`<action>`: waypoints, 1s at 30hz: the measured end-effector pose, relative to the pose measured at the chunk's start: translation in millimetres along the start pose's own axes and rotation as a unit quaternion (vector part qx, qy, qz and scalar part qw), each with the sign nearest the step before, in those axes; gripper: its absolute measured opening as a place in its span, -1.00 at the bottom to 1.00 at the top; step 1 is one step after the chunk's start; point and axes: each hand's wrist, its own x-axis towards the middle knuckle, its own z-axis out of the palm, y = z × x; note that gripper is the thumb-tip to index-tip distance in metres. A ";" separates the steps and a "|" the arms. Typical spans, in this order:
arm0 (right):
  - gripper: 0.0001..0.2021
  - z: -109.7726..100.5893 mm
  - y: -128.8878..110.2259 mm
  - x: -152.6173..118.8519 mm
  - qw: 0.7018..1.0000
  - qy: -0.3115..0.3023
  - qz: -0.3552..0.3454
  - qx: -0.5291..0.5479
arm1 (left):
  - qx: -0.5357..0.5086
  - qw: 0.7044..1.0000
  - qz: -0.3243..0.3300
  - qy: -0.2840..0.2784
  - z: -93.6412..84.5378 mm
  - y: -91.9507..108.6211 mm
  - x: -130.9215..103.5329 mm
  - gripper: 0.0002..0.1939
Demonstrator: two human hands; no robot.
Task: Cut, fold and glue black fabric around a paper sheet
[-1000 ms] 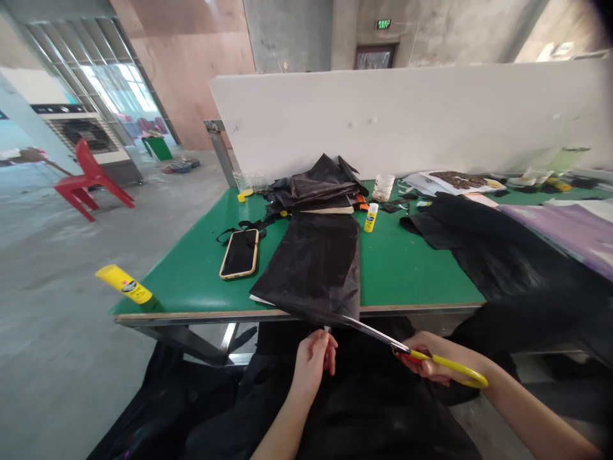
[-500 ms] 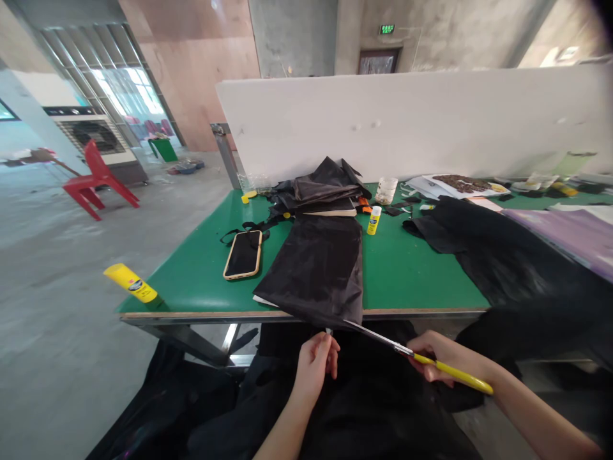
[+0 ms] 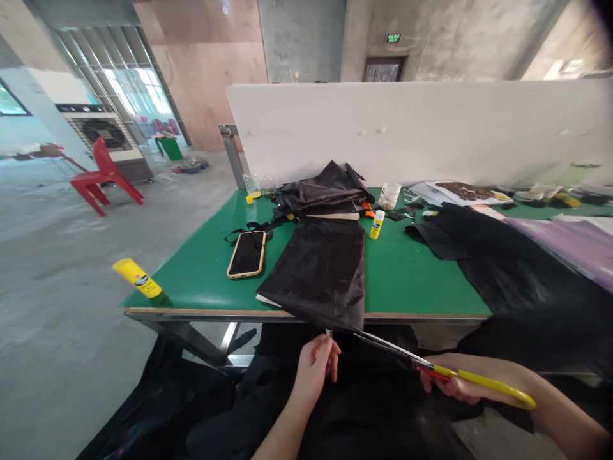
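Observation:
My right hand grips a pair of scissors with long metal blades and yellow and red handles. The blade tips reach the front edge of a folded black cloth, which overhangs the table edge. Pinched closed, my left hand is just below that same edge. A small whitish bit shows at its fingertips; what the fingers hold is not clear. Whitish sheets peek out under the cloth's left corner.
A phone lies left of the cloth on the green table. Glue sticks stand at right and at the left edge. Behind are a black cloth heap and a white board; more black cloth drapes at right.
My right hand has shifted right and slightly down with the scissors, whose tips moved right along the cloth edge; a red handle now shows. My left hand is almost where it was.

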 end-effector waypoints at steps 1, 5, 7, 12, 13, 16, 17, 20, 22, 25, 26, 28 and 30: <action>-0.38 -2.1 -0.7 0.4 1.000 -0.005 0.000 -0.004 | -0.001 1.000 0.000 0.000 0.2 0.3 0.1 -0.59; -0.39 -10.6 -9.1 7.5 0.999 -0.017 -0.006 -0.027 | 0.003 1.000 0.005 0.003 -0.3 0.3 0.2 -0.59; -0.41 -14.6 -15.2 12.0 0.999 -0.017 -0.009 -0.036 | 0.004 1.000 0.010 0.002 -1.1 0.1 -0.3 -0.59; -0.47 -23.0 -23.1 21.7 0.997 -0.032 0.002 -0.064 | 0.002 1.000 0.009 -0.002 -2.6 -1.2 -1.0 -0.61; -0.48 -24.3 -23.3 23.2 0.997 -0.030 0.002 -0.071 | 0.002 1.000 0.007 -0.001 -2.7 -1.6 -0.8 -0.61; -0.49 -27.3 -24.9 27.1 0.997 -0.026 -0.001 -0.071 | 0.001 1.000 0.006 0.002 -2.8 -2.9 -0.1 -0.61; -0.48 -28.0 -26.7 28.1 0.997 -0.026 -0.002 -0.067 | -0.001 1.000 0.007 0.002 -2.7 -3.3 0.2 -0.60; -0.43 -29.6 -35.9 29.8 0.997 -0.025 -0.008 -0.068 | -0.003 1.000 0.008 0.000 -2.5 -3.8 0.6 -0.60; -0.41 -30.5 -42.8 30.5 0.997 -0.023 -0.015 -0.074 | -0.001 1.000 0.006 0.001 -2.7 -3.3 0.5 -0.59; -0.42 -32.1 -48.4 31.8 0.996 -0.021 -0.008 -0.087 | 0.003 1.000 0.003 0.003 -3.3 -2.1 0.1 -0.59; -0.43 -32.7 -48.7 32.5 0.996 -0.020 0.000 -0.092 | 0.005 1.000 0.002 0.003 -3.5 -1.8 0.1 -0.59; -0.45 -33.4 -48.2 33.7 0.995 -0.020 0.013 -0.098 | 0.011 1.000 0.002 0.004 -3.9 -1.6 0.2 -0.59; -0.49 -33.0 -47.7 34.2 0.995 -0.015 0.025 -0.097 | 0.013 1.000 0.004 0.003 -3.8 -1.7 0.4 -0.59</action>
